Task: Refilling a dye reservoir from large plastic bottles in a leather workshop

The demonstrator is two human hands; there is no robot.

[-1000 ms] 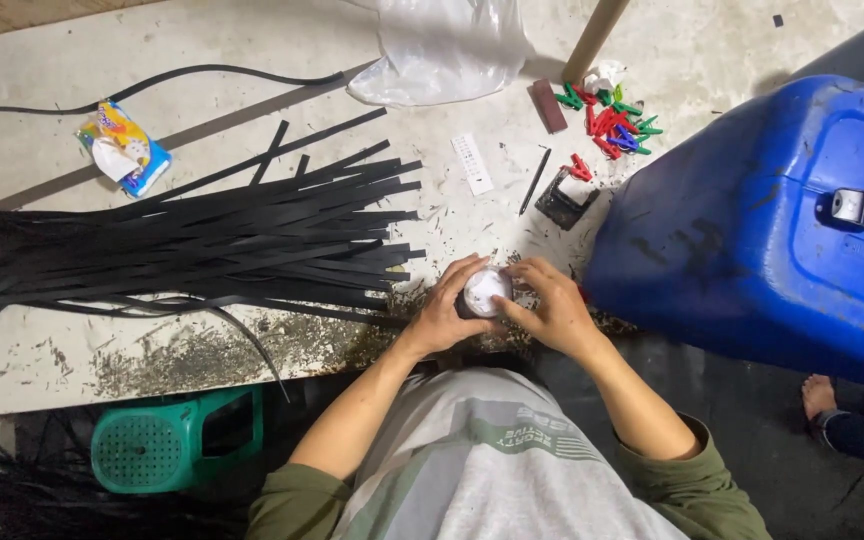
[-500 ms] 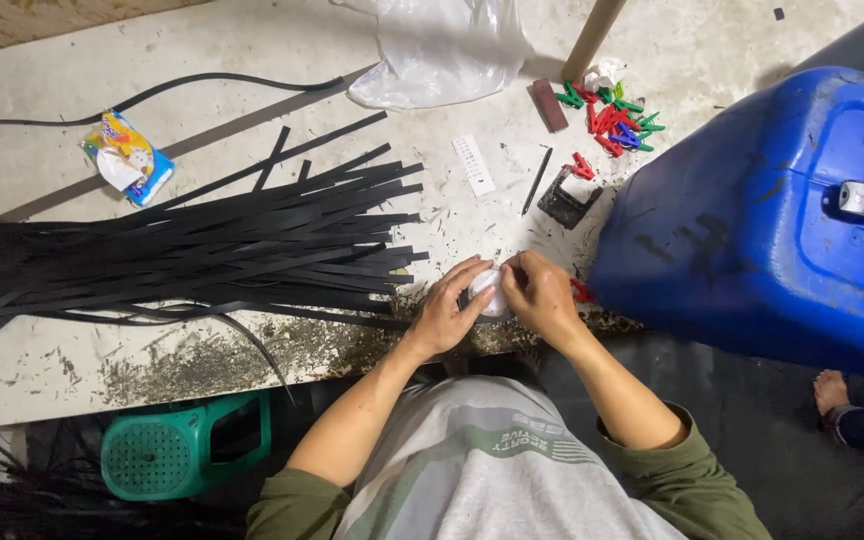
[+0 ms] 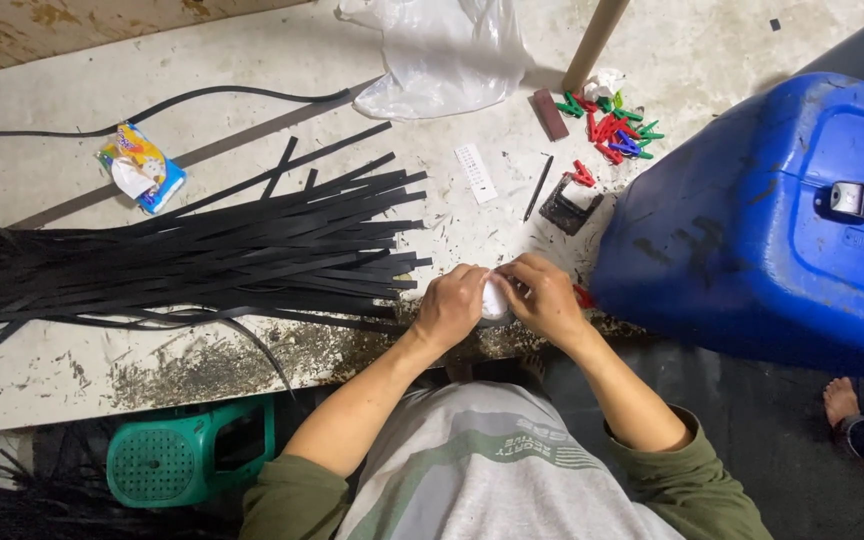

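2 hands closed round a small white object (image 3: 495, 297) at the table's near edge.
The left hand (image 3: 449, 308) and right hand (image 3: 544, 298) pinch it between them, just right of the black strips (image 3: 252, 250), near the blue drum (image 3: 762, 240).

Black strips (image 3: 212, 250) lie across the tabletop (image 3: 252, 90); coloured clips (image 3: 614, 125) near a blue drum (image 3: 752, 230); green stool (image 3: 187, 455) below.

strips (image 3: 182, 255) left on table (image 3: 52, 370); drum (image 3: 762, 230) right; stool (image 3: 187, 455) under table edge
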